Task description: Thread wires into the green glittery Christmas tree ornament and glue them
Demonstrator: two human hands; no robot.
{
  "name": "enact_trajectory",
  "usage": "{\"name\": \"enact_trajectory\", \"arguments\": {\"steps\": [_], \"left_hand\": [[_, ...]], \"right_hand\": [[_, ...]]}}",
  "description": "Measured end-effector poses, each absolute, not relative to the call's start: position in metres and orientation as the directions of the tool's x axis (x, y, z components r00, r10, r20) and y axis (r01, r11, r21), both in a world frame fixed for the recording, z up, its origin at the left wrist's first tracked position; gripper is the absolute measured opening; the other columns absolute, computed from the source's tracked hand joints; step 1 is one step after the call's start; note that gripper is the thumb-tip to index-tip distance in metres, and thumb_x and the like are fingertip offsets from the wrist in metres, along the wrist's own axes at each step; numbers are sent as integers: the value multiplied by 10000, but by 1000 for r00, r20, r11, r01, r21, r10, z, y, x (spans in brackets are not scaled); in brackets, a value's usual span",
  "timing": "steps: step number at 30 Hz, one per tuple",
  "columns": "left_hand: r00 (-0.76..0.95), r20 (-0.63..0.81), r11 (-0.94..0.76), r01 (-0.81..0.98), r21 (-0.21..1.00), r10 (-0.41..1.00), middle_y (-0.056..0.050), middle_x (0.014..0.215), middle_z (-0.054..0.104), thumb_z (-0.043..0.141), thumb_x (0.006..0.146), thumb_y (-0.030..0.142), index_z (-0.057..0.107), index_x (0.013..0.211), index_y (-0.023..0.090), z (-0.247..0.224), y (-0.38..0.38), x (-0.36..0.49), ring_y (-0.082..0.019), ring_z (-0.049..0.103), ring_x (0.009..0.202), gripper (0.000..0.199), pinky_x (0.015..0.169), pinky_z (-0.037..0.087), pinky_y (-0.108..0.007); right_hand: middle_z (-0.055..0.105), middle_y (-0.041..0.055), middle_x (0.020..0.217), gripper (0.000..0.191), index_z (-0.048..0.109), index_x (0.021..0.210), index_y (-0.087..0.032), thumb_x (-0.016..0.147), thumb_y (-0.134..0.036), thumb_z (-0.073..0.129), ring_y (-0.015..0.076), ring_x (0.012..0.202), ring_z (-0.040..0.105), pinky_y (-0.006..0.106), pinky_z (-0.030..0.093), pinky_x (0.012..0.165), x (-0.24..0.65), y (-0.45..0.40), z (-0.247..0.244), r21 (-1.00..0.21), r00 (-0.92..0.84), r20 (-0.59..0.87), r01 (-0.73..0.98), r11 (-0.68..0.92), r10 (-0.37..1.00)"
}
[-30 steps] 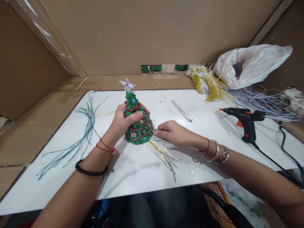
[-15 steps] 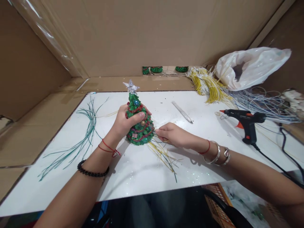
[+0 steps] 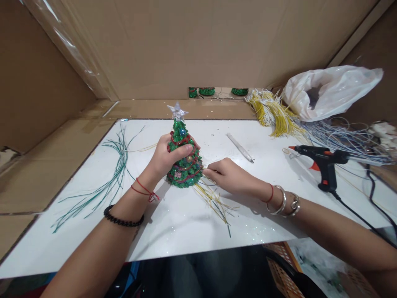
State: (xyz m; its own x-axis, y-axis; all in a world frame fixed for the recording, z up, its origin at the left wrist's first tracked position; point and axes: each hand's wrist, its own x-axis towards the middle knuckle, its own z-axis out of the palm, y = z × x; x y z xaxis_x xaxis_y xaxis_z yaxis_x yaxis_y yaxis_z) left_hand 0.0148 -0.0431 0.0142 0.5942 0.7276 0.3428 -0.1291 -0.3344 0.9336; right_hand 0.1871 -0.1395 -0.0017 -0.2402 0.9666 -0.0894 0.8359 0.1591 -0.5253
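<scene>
A small green Christmas tree (image 3: 186,174) with a clear star on top, red garland and little baubles stands nearly upright over the white board. My left hand (image 3: 169,154) is wrapped round its upper left side, thumb across the front. At the tree's lower right edge, my right hand (image 3: 225,171) has its thumb and finger pinched together; whatever is between them is too small to make out. Just below that hand, thin yellow and dark wires (image 3: 215,203) fan out on the board from the tree's base.
Loose green wires (image 3: 119,165) lie on the left of the board (image 3: 186,231). A white pen-like stick (image 3: 239,147) lies behind my right hand. On the right are a black glue gun (image 3: 325,165) with its cord, a yellow wire bundle (image 3: 269,114), bluish wires and a white plastic bag (image 3: 335,89).
Hands and tree keep nearly the same pose. The whole view has shifted slightly, and the tree appears a little straighter.
</scene>
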Motion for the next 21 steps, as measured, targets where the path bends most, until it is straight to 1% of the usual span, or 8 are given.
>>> {"name": "enact_trajectory", "arguments": {"steps": [2,5,7,9,12,14,18,21], "left_hand": [[582,344,-326,-140,935,737,-29,647,632,693,672,401,696,775,146,13,-43,15,-166,605,624,275,585,523,-277],[571,336,-321,-132,938,749,-36,677,648,700,665,408,692,770,149,13,-43,15,-164,605,631,279,595,526,-280],[575,330,-321,-120,939,749,-43,704,660,701,666,408,692,769,148,13,-44,15,-166,611,647,280,606,527,-283],[579,329,-323,-117,939,746,-44,697,658,701,672,403,693,776,147,13,-45,15,-173,617,657,276,618,530,-290],[578,338,-329,-124,936,743,-43,690,659,702,677,398,696,781,150,13,-45,15,-176,622,657,269,623,530,-298],[578,335,-325,-126,937,744,-46,710,667,705,673,398,696,778,152,12,-44,15,-174,622,659,268,621,529,-296],[580,332,-314,-135,940,744,-43,709,667,700,675,396,698,782,149,12,-44,15,-172,618,649,270,611,525,-295],[585,330,-325,-118,938,741,-49,705,670,691,677,400,704,783,138,12,-43,14,-172,616,642,283,603,521,-291]], "right_hand": [[325,-50,502,420,377,613,-192,973,-371,255,75,460,328,229,279,492,189,-137,-1,-595,-254,-157,795,114,955],[274,-64,465,432,374,626,-201,981,-377,201,77,406,298,232,269,460,190,-137,1,-611,-260,-196,786,89,946],[324,-47,492,416,384,601,-191,964,-363,276,81,452,314,246,262,492,188,-138,1,-583,-246,-163,805,108,955],[393,-17,549,371,432,602,-176,933,-331,366,94,517,321,274,243,541,184,-140,2,-526,-212,-102,840,128,972],[446,17,594,259,539,712,-147,904,-279,425,111,544,300,307,201,575,179,-143,1,-448,-168,-41,884,132,985],[454,21,595,247,552,740,-140,906,-268,423,112,542,304,308,202,575,178,-143,1,-441,-163,-34,888,132,986],[402,-19,518,401,445,605,-175,956,-330,329,89,480,342,260,258,514,185,-139,3,-538,-227,-112,832,133,967],[297,-64,429,455,410,604,-193,985,-353,220,76,372,299,235,259,435,190,-136,3,-599,-279,-191,793,113,941]]}}
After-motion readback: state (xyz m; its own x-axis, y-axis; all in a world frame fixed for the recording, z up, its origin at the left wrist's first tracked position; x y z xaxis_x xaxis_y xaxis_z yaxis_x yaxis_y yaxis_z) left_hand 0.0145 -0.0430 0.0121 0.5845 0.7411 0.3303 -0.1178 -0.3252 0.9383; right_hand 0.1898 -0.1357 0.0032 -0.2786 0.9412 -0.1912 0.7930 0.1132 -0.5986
